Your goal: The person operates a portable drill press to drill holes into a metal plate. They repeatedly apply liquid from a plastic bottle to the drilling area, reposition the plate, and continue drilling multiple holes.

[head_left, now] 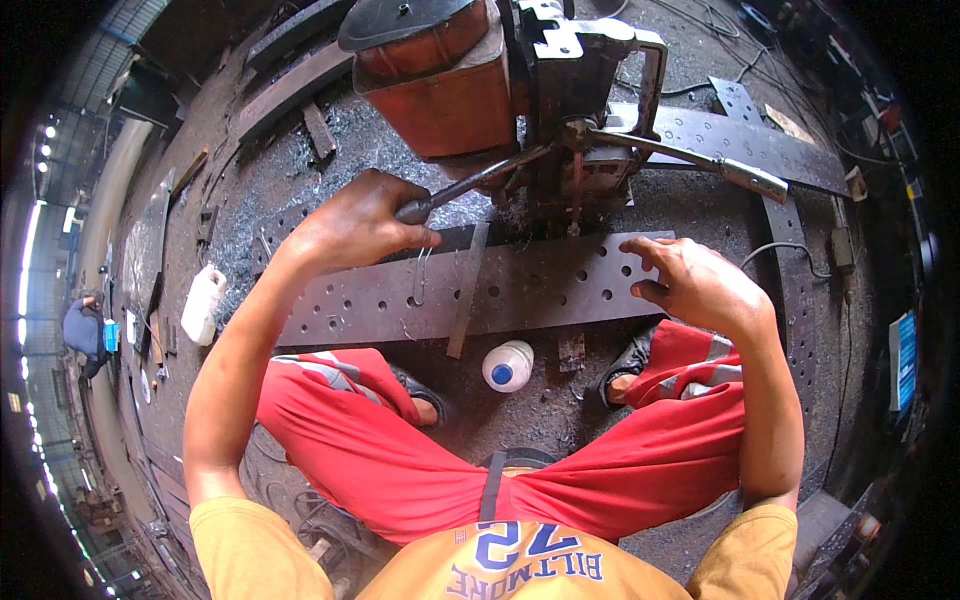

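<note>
The black-gripped end of a feed lever (pixel 470 188) lies in my left hand (pixel 365 222), between thumb and curled fingers. This lever belongs to an orange-red drill press (pixel 440 105) with a dark motor top, standing in front of me. A second lever (pixel 740 175) slants out to its right. The drill bit (pixel 575 195) points down at a long steel plate (pixel 540 290) with rows of holes. My right hand (pixel 700 283) hovers at the plate's right end, fingers bent and apart, holding nothing visible. A flat metal strip (pixel 468 290) lies across the plate, beside a thin bent wire (pixel 420 275).
A white bottle with a blue cap (pixel 508 366) stands between my feet. A white jug (pixel 204 305) sits at left. Metal shavings (pixel 255 190) litter the floor. More drilled plates (pixel 750 145) and a cable (pixel 790 248) lie at right. A person (pixel 85 328) is far left.
</note>
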